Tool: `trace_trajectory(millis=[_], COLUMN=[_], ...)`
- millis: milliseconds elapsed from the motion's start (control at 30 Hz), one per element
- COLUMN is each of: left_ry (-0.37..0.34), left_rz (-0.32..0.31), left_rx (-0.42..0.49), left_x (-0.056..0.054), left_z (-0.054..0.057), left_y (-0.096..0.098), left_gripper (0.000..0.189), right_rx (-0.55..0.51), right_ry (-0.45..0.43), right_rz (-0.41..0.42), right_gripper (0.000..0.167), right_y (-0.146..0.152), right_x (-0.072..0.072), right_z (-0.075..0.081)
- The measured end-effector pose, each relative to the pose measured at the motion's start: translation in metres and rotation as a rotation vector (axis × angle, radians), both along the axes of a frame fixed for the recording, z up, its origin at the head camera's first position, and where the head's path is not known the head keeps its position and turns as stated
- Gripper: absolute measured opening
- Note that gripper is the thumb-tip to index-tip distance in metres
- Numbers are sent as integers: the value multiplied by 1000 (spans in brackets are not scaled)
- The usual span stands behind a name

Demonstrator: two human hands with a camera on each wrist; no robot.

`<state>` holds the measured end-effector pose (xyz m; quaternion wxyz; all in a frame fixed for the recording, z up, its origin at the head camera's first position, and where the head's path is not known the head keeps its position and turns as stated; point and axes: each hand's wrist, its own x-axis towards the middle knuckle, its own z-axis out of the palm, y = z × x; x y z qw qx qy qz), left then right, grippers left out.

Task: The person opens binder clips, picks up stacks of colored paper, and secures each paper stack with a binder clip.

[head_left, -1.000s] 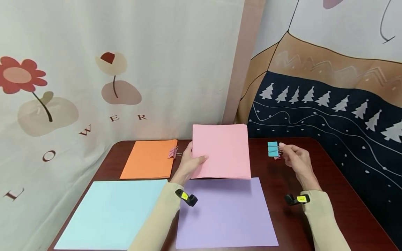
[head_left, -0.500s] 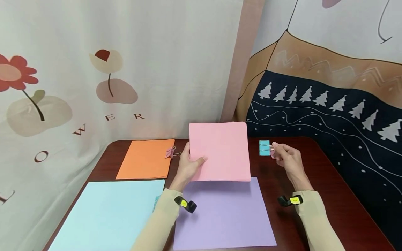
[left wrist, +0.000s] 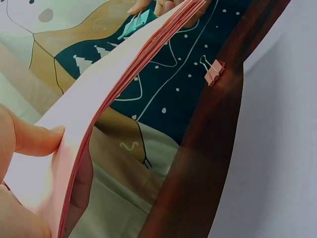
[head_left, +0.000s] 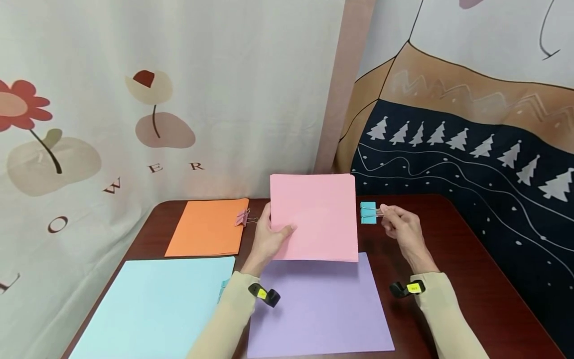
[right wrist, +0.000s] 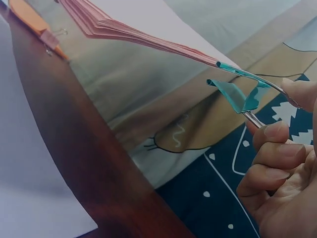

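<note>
My left hand holds a stack of pink paper upright by its left side, thumb on the front and fingers behind. In my right hand the wire handles of a teal binder clip are pinched. The right wrist view shows this clip spread, its mouth facing the paper's edge. In the head view a small gap separates clip and stack. A pink binder clip lies on the table in the left wrist view; my right hand seems to cover it from the head camera.
Orange paper with a pink binder clip on its right edge lies at the back left. Light blue paper with a partly hidden teal clip lies in front. Purple paper lies below the stack. Curtains hang behind the table.
My right hand has moved left with the teal binder clip, closer to the pink stack's right edge. The left hand has barely moved and still holds the paper.
</note>
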<state>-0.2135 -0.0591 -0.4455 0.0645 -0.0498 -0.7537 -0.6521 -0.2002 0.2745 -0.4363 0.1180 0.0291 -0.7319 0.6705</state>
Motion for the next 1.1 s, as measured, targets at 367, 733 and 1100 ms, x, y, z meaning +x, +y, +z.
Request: trace_trajectory(millis=[367, 733, 1100], left_ry=[-8, 9, 3], left_rz=[2, -9, -15], left_rx=[13, 37, 15], left_x=[2, 3, 4], left_z=[0, -2, -5], left_y=[2, 6, 10], left_gripper=[73, 74, 71], right_rx=[-32, -38, -57], right_ry=[-20, -29, -39], right_rz=[-4, -21, -18], right_gripper=[36, 35, 28], right_y=[-13, -20, -24], right_x=[0, 1, 1], right_z=[2, -2, -5])
